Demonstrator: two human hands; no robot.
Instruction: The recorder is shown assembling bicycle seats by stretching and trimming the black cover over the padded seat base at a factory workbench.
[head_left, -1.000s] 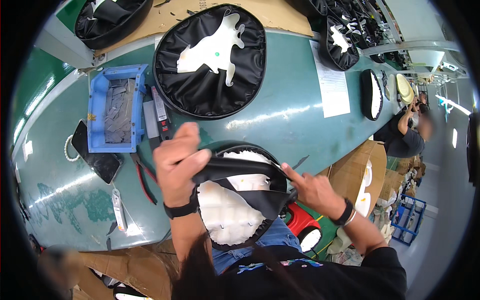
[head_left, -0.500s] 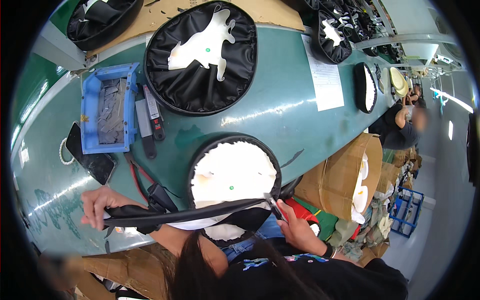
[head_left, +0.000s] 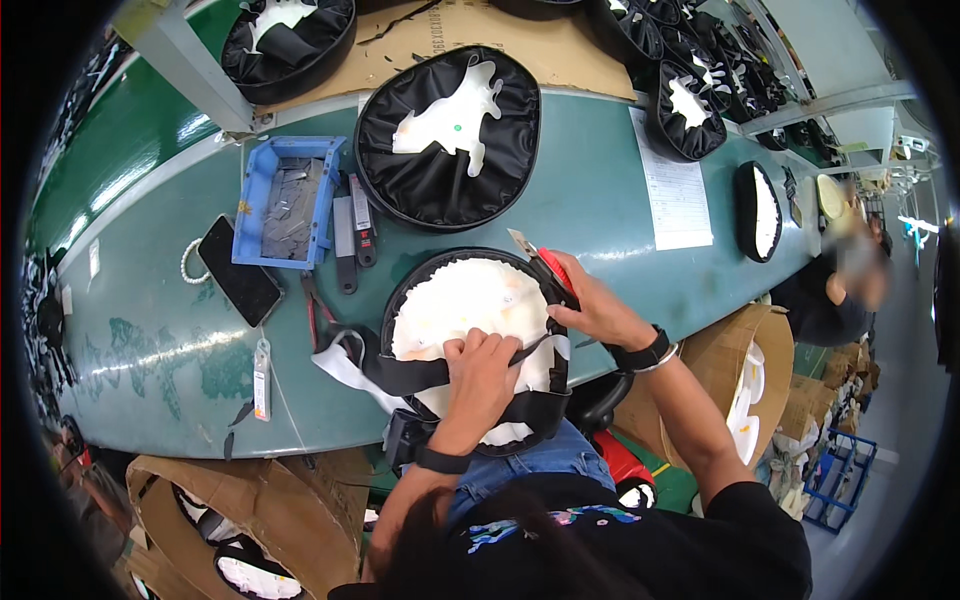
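A round black-rimmed pad with a ragged white middle rests against the near edge of the table. My left hand is on it, fingers bent and closed on a black strip of leather-like material. The strip's loose end, with white backing, trails off the pad to the left. My right hand grips a red utility knife at the pad's far right rim. Its blade is out and points up and left, apart from the strip.
Beyond the pad lies a larger black gathered cover with a white piece on it. To its left are a blue bin of grey blades, two more knives, pliers and a phone. Cardboard boxes flank me; a person sits far right.
My left hand has come from the far left onto the pad, and the strip it stretched taut now hangs slack. The knife has moved away from the strip to the far rim. The view has shifted.
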